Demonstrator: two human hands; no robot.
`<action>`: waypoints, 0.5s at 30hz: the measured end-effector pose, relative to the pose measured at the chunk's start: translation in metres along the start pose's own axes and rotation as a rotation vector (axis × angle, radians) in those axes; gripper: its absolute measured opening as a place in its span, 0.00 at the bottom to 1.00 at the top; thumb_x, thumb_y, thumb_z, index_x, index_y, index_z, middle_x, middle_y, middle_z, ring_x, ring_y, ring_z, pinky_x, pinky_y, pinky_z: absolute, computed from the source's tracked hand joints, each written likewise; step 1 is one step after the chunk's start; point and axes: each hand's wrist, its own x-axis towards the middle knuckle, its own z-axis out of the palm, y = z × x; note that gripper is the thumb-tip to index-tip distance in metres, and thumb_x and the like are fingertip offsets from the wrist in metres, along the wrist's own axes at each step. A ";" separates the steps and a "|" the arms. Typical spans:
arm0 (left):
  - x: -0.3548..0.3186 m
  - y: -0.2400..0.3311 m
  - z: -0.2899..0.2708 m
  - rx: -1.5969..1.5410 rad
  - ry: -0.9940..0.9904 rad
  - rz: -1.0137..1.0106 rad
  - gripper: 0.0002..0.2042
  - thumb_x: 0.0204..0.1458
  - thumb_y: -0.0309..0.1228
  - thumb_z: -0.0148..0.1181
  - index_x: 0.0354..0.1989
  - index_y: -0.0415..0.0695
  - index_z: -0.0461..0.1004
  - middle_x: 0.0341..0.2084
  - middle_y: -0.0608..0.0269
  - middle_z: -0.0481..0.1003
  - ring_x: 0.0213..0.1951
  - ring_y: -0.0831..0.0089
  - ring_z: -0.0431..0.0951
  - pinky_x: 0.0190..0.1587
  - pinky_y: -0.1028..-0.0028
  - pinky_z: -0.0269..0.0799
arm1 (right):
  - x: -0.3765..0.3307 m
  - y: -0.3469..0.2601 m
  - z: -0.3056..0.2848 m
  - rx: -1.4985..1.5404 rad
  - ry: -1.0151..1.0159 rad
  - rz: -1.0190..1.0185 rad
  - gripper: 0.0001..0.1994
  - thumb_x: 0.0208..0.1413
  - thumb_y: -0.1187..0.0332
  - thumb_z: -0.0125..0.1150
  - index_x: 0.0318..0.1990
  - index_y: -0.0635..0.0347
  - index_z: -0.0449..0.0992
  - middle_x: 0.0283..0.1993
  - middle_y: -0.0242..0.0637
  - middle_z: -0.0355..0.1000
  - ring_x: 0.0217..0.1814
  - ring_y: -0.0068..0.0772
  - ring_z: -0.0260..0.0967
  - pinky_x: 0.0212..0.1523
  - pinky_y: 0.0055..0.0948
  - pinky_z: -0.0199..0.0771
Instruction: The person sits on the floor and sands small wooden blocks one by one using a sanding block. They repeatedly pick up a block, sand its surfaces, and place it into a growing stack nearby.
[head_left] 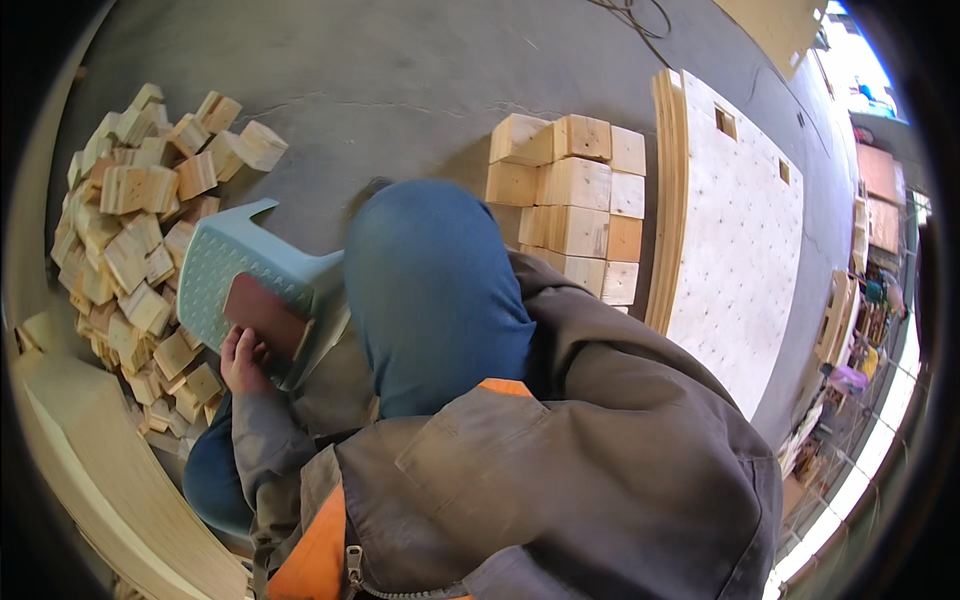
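My left hand (243, 357) is closed on the near edge of a flat reddish-brown board (266, 315), its fingers curled against it. The board is over a pale blue plastic stool (222, 250) with a dimpled top; whether it rests on the stool, I cannot tell. My right arm (600, 320) reaches forward beside my raised knee, and its hand is hidden behind the knee. Nearest to that arm is a neat stack of pale wooden blocks (583, 185), its lower part partly covered by my sleeve.
A loose heap of wooden blocks (125, 255) lies left of the stool. Right of the stack stand large plywood sheets (735, 240), two square holes in the face. A long pale wooden panel (110, 450) borders the lower left. Cables (640, 18) lie on the grey floor far ahead.
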 end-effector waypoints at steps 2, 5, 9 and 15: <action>-0.004 -0.002 -0.002 0.006 0.041 0.024 0.23 0.62 0.33 0.68 0.64 0.41 0.75 0.39 0.66 0.81 0.33 0.75 0.79 0.34 0.74 0.76 | -0.004 0.006 -0.006 -0.018 0.022 -0.026 0.37 0.58 0.54 0.70 0.74 0.51 0.67 0.63 0.47 0.79 0.61 0.49 0.80 0.58 0.47 0.79; -0.010 0.003 0.012 -0.057 -0.007 0.041 0.26 0.59 0.32 0.70 0.66 0.38 0.73 0.42 0.58 0.82 0.38 0.70 0.83 0.37 0.70 0.80 | -0.015 0.025 -0.010 -0.053 0.041 -0.064 0.37 0.58 0.55 0.70 0.75 0.52 0.66 0.63 0.47 0.79 0.60 0.48 0.80 0.57 0.46 0.80; -0.032 0.012 -0.004 -0.015 0.042 0.082 0.23 0.59 0.29 0.71 0.62 0.35 0.75 0.45 0.54 0.82 0.40 0.67 0.84 0.42 0.68 0.82 | -0.001 0.004 -0.018 -0.081 0.040 -0.207 0.38 0.58 0.56 0.70 0.75 0.53 0.65 0.62 0.47 0.79 0.59 0.47 0.81 0.56 0.44 0.81; -0.038 0.027 0.031 -0.150 -0.076 0.145 0.22 0.59 0.29 0.71 0.60 0.35 0.75 0.44 0.58 0.81 0.37 0.71 0.83 0.39 0.70 0.80 | 0.057 0.023 -0.157 0.136 0.340 -0.533 0.39 0.59 0.58 0.71 0.76 0.54 0.63 0.62 0.47 0.80 0.57 0.46 0.82 0.53 0.42 0.82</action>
